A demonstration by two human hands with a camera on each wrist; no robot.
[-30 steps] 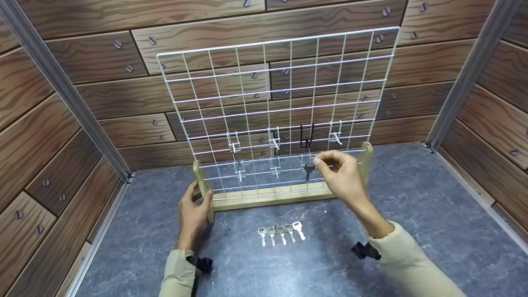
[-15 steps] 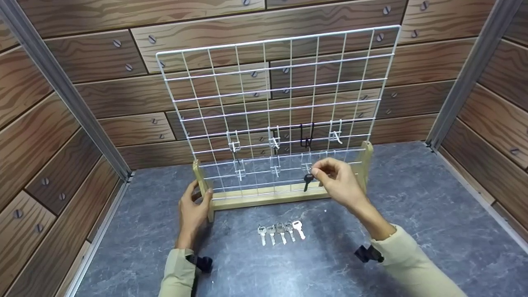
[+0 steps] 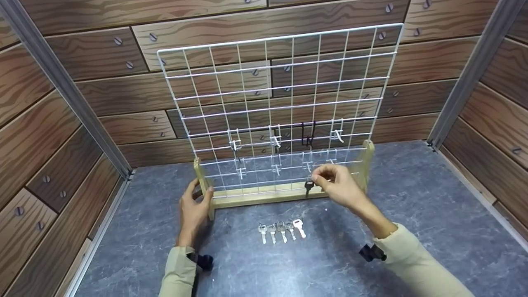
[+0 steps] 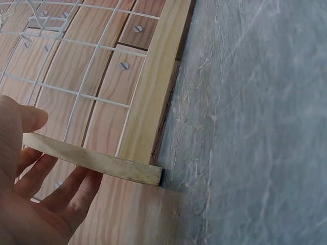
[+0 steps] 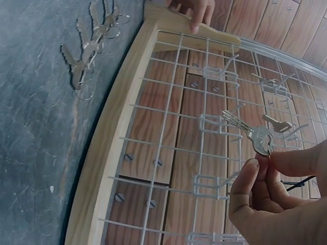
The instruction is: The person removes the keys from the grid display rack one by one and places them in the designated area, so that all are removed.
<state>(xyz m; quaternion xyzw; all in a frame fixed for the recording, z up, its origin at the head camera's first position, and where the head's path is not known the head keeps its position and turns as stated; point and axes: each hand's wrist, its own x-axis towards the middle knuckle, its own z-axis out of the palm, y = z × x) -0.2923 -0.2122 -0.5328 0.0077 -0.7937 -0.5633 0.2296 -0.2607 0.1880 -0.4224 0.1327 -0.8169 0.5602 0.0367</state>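
My right hand [image 3: 340, 185] pinches a key [image 3: 309, 186] by its ring between thumb and fingertips, in front of the lower part of a white wire grid [image 3: 280, 107]. In the right wrist view this key [image 5: 250, 133] is silver and points away from the fingers, close to the white wire hooks [image 5: 217, 124]. Another key [image 5: 278, 124] hangs on a hook beyond it. My left hand [image 3: 194, 208] grips the wooden end piece [image 3: 203, 181] of the grid's stand, thumb on one side and fingers on the other, as the left wrist view shows.
Several silver keys [image 3: 281, 232] with rings lie in a row on the grey marbled table [image 3: 247, 272] before the stand's wooden base bar [image 3: 264, 199]. White hooks and one black hook [image 3: 307, 135] hang in two rows. Wood-patterned walls [image 3: 103, 97] enclose the back and sides.
My right hand has moved down with the key, from hook height to the level of the base bar. The left hand keeps its hold on the stand.
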